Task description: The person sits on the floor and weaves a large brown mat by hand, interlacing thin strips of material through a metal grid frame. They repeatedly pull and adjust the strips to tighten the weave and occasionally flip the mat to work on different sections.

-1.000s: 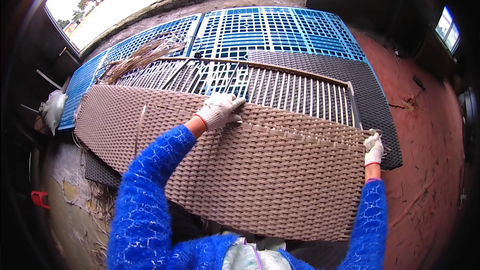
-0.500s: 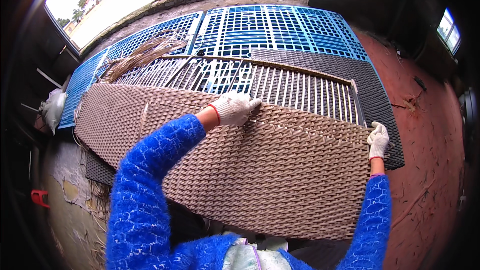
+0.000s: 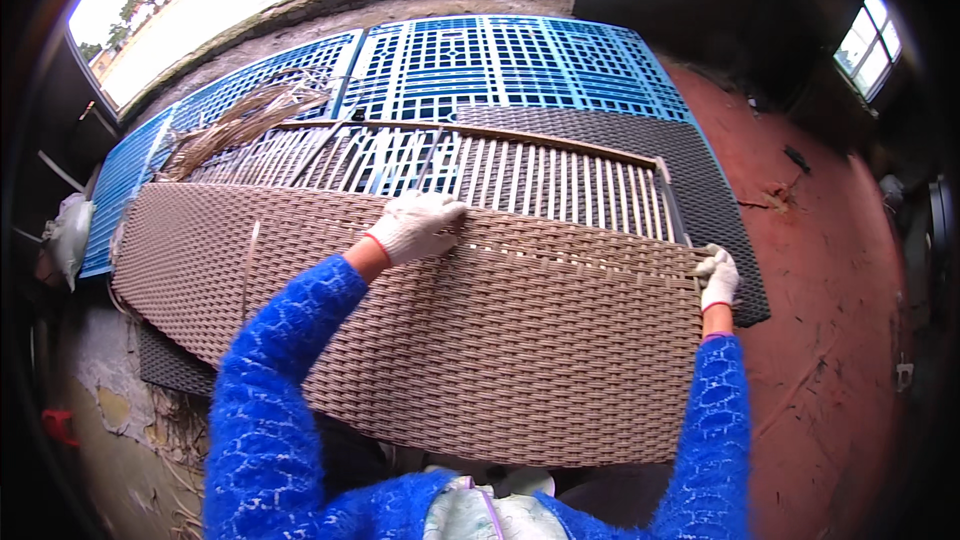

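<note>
Brown woven rattan panel (image 3: 430, 340) lies across blue lattice pallets (image 3: 500, 65), upper strip still bare slats; gloved left hand (image 3: 418, 226) pressed flat on the weave's top edge, right hand (image 3: 718, 276) gripping its right end.

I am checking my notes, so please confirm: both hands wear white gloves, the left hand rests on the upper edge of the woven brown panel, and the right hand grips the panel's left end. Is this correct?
Not quite. In the head view the right hand grips the right end of the woven brown panel, not the left end. The rest holds: both hands wear white gloves, and the left hand rests on the panel's upper edge.
</note>
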Available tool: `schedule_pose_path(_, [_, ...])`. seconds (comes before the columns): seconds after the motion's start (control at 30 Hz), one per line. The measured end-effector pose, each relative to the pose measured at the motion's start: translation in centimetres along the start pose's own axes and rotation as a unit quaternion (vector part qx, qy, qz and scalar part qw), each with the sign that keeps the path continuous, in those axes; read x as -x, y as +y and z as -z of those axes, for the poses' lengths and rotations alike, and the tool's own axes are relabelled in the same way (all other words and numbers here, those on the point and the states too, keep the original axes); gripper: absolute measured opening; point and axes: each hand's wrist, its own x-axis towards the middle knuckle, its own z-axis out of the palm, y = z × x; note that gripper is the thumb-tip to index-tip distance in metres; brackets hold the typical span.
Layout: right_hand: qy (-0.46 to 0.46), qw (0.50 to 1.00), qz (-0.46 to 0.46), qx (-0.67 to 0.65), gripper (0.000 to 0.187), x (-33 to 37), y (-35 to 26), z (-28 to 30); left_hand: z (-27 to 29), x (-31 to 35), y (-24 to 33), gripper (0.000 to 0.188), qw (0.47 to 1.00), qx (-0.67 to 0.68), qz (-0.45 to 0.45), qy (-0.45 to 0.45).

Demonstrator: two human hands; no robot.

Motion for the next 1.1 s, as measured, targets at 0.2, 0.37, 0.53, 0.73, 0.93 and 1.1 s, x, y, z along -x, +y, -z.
schedule_pose_path(0.2, [0.089, 0.572, 0.487, 0.654, 0.02, 7.2, -7.6, 1.0, 0.0, 4.2, -0.1, 0.028, 0.996, -0.034, -0.008, 0.081])
schedule_pose_path(0.37, [-0.131, 0.581, 0.389, 0.703, 0.006, 9.8, -9.7, -0.7, 0.3, 6.9, 0.7, 0.015, 0.998, -0.047, 0.022, 0.022])
schedule_pose_path(0.53, [-0.157, 0.596, 0.281, 0.735, 0.018, 9.8, -9.2, -0.7, -0.3, 8.2, 1.0, 0.023, 0.997, -0.009, 0.042, 0.065])
schedule_pose_path(0.73, [-0.161, 0.659, 0.196, 0.708, 0.018, 10.3, -10.8, -0.9, -1.4, 8.0, 0.9, 0.023, 0.994, 0.018, 0.05, 0.094])
schedule_pose_path(0.93, [-0.015, 0.476, 0.451, 0.755, 0.011, 10.4, -10.4, -1.8, -1.9, 8.6, 0.6, 0.023, 0.99, 0.001, 0.019, 0.14])
schedule_pose_path(1.1, [-0.023, 0.899, 0.268, 0.345, 0.023, 8.5, -6.5, -2.5, -2.4, 8.5, 0.3, 0.03, 0.991, -0.002, 0.025, 0.129])
